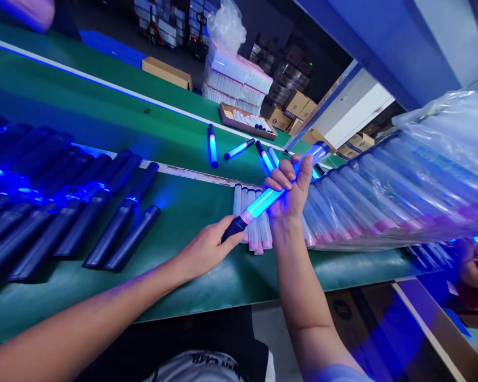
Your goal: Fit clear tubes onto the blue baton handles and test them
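Note:
Between my hands is a glow stick (263,201), its clear tube lit bright blue, with a black handle and a pink band where the two meet. My left hand (215,244) is closed round the black handle. Higher up, my right hand (290,185) wraps its fingers round the lit tube, which slants up to the right. Below and behind the stick, several unlit clear tubes (255,233) with pink ends lie side by side on the green bench. More lit glow sticks (212,146) lie on the far strip of the bench.
Many black handles (119,233) lie in rows on the green bench (175,286) at left. A plastic-wrapped stack of clear tubes (366,196) rises at right. Beyond are an open box (247,122) and wrapped packs (235,74). Another person's arm (470,270) shows at far right.

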Available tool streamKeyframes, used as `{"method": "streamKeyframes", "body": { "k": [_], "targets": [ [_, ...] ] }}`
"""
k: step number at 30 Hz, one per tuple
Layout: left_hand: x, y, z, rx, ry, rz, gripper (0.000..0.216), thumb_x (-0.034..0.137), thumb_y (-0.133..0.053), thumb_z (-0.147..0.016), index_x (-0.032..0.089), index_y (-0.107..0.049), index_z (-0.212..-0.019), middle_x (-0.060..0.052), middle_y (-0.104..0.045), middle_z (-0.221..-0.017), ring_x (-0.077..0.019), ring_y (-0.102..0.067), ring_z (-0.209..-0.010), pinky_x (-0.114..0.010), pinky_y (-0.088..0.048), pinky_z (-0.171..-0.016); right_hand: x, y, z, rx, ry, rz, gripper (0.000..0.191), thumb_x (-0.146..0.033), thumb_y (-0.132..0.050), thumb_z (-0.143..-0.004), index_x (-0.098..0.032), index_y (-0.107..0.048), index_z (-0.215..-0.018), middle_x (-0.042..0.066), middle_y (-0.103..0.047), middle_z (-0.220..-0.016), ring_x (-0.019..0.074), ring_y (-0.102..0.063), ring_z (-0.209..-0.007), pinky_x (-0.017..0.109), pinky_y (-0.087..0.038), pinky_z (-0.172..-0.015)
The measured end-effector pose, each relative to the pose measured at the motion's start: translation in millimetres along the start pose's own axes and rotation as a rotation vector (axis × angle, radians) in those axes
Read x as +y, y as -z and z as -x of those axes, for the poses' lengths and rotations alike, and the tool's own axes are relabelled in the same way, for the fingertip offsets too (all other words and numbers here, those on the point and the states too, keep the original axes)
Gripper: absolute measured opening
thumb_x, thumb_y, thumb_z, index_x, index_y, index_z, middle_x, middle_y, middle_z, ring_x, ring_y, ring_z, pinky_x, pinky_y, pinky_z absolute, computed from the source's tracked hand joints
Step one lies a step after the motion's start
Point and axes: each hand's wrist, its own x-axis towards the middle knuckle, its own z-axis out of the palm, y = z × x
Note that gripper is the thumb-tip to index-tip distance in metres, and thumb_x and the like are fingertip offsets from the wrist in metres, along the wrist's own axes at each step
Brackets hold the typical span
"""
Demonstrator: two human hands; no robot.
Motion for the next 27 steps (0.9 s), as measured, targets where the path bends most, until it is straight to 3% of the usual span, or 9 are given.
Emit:
{"method": "streamKeyframes", "body": {
  "k": [3, 6, 11, 15, 20, 23, 27],
  "targets": [
    [5, -1, 0, -0.090, 0.069, 0.207, 0.040, 0.053, -0.050, -0.099, 0.019, -0.060, -0.118, 0.007, -0.048, -0.058, -0.0130, -0.045, -0.050, -0.024, -0.034, -0.050, 0, 2, -6, -0.057, -0.056, -0.020, 0.027, -0.046, -0.060, -0.095, -0.023, -0.054, -0.082, -0.013, -0.025, -0.056, 0.0025, -0.016, -0.037, 0.013, -0.020, -0.035],
    [7, -2, 1, -0.053, 0.051, 0.191, 0.039, 0.051, -0.051, -0.099, 0.019, -0.061, -0.118, 0.008, -0.049, -0.057, -0.0131, -0.047, -0.051, -0.025, -0.036, -0.054, 1, 4, -7, -0.052, -0.083, -0.053, 0.028, -0.046, -0.059, -0.096, -0.023, -0.054, -0.082, -0.013, -0.025, -0.055, 0.0020, -0.017, -0.037, 0.012, -0.020, -0.035],
    [3, -6, 4, 0.030, 0.009, -0.012, 0.036, 0.047, -0.048, -0.101, 0.021, -0.059, -0.123, -0.001, -0.069, -0.083, -0.0214, -0.065, -0.079, -0.030, -0.044, -0.070, 2, -5, 1, 0.054, -0.062, -0.013, 0.026, -0.044, -0.055, -0.097, -0.023, -0.051, -0.082, -0.013, -0.026, -0.056, 0.0018, -0.020, -0.036, 0.012, -0.022, -0.035],
    [-4, -7, 4, 0.098, -0.023, -0.124, 0.033, 0.043, -0.045, -0.103, 0.021, -0.054, -0.126, -0.006, -0.072, -0.103, -0.0267, -0.068, -0.094, -0.034, -0.045, -0.078, 5, -16, 5, 0.099, 0.025, 0.107, 0.023, -0.042, -0.059, -0.095, -0.024, -0.050, -0.084, -0.012, -0.030, -0.059, 0.0019, -0.026, -0.038, 0.012, -0.026, -0.037],
    [-17, 5, -2, 0.057, -0.106, -0.058, 0.040, 0.048, -0.049, -0.101, 0.021, -0.051, -0.131, -0.005, -0.071, -0.103, -0.0240, -0.066, -0.090, -0.034, -0.046, -0.080, 13, -29, 19, -0.026, 0.109, 0.201, 0.025, -0.044, -0.063, -0.091, -0.024, -0.049, -0.086, -0.011, -0.033, -0.059, 0.0021, -0.029, -0.040, 0.013, -0.028, -0.039],
    [-23, 9, -3, 0.110, -0.222, 0.069, 0.049, 0.053, -0.050, -0.100, 0.021, -0.048, -0.137, -0.005, -0.067, -0.105, -0.0196, -0.062, -0.084, -0.031, -0.046, -0.076, 22, -38, 37, -0.146, 0.133, 0.252, 0.025, -0.046, -0.063, -0.092, -0.026, -0.049, -0.088, -0.011, -0.037, -0.059, 0.0028, -0.031, -0.039, 0.014, -0.030, -0.040],
    [-25, 6, 0, 0.203, -0.341, 0.062, 0.042, 0.054, -0.041, -0.103, 0.019, -0.060, -0.116, -0.003, -0.060, -0.087, -0.0174, -0.055, -0.077, -0.030, -0.043, -0.072, 31, -48, 58, -0.223, 0.167, 0.265, 0.020, -0.043, -0.061, -0.094, -0.026, -0.051, -0.092, -0.012, -0.039, -0.057, 0.0032, -0.030, -0.038, 0.015, -0.031, -0.039]
  ]
}}
